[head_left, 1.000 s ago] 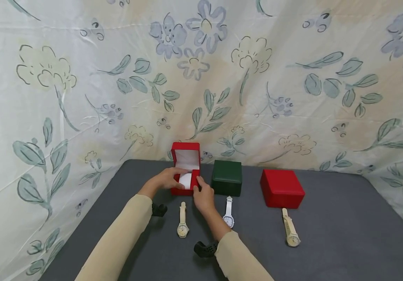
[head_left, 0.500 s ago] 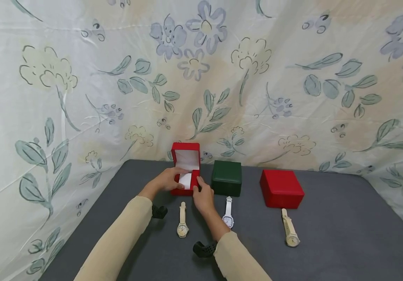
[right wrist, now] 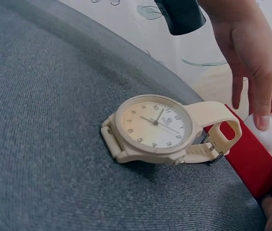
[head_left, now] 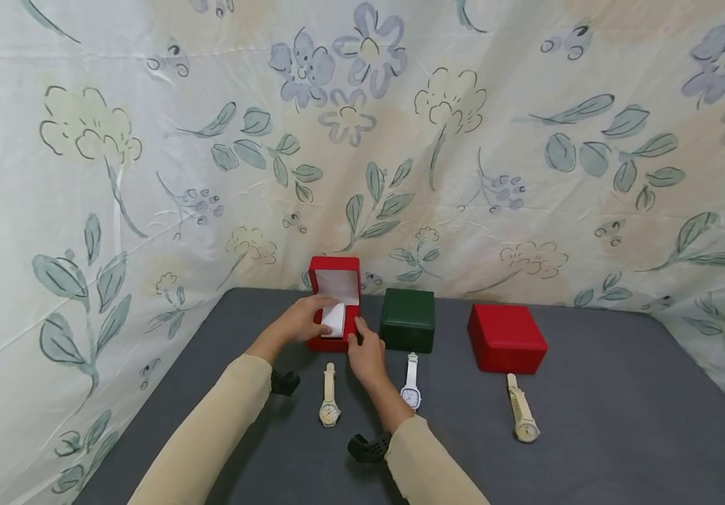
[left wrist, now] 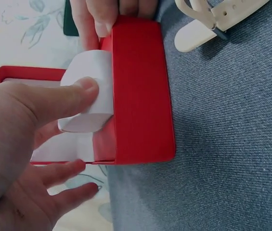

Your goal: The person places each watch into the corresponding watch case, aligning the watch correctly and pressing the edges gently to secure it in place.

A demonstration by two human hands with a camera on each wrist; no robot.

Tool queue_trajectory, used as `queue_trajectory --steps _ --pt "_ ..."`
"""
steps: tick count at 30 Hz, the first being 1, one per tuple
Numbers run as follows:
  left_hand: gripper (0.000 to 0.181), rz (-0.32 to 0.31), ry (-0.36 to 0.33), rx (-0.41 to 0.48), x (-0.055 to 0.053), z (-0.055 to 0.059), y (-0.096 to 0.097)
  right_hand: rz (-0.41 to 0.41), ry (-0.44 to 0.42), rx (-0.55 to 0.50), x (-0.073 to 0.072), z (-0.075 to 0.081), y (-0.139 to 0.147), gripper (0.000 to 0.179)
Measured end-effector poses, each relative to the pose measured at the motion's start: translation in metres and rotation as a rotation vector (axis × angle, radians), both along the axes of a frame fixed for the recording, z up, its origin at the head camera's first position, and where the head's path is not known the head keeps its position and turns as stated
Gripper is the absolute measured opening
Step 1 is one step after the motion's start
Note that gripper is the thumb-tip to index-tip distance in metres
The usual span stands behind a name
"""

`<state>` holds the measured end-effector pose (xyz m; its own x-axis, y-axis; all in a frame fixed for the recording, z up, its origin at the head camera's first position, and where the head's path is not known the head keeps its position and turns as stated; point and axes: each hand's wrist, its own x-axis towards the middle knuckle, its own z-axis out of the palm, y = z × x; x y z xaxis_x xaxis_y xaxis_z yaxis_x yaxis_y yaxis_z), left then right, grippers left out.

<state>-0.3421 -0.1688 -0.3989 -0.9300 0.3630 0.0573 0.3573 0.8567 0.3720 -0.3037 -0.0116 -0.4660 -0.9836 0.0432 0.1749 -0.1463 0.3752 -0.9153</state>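
Note:
The open red watch box stands at the back left of the table, its lid up and white-lined. My left hand pinches a white cushion, thumb on the near face and a fingertip behind it. Part of that cushion rises above the box rim in the left wrist view. My right hand grips the box's right side, its fingertips at the wall. In front of the box lies a cream wristwatch, dial toward me, its strap reaching toward the red wall.
Right of the open box stands a closed green box, with a white watch before it. Farther right sits a closed red box, a cream watch in front. A floral cloth hangs behind the grey table.
The white cushion has come up a little in the red box with my left hand, and more of it shows. My right hand has stayed at the box's side.

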Motion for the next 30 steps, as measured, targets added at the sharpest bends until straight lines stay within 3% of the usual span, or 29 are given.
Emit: queue_trajectory --steps 8,17,23,30 --pt "0.064 0.003 0.027 0.119 0.004 -0.002 -0.006 -0.003 0.027 0.058 0.000 -0.001 0.001 0.044" --pt "0.065 0.024 -0.067 0.360 0.014 -0.003 -0.019 0.044 0.059 0.049 0.006 0.004 0.003 0.049" --pt "0.065 0.039 -0.100 0.438 0.023 -0.006 -0.026 0.052 0.131 0.056 0.011 0.006 0.006 0.045" --pt "0.065 0.010 -0.109 0.505 0.035 -0.010 -0.034 0.068 0.134 0.039 0.019 0.012 0.009 0.046"
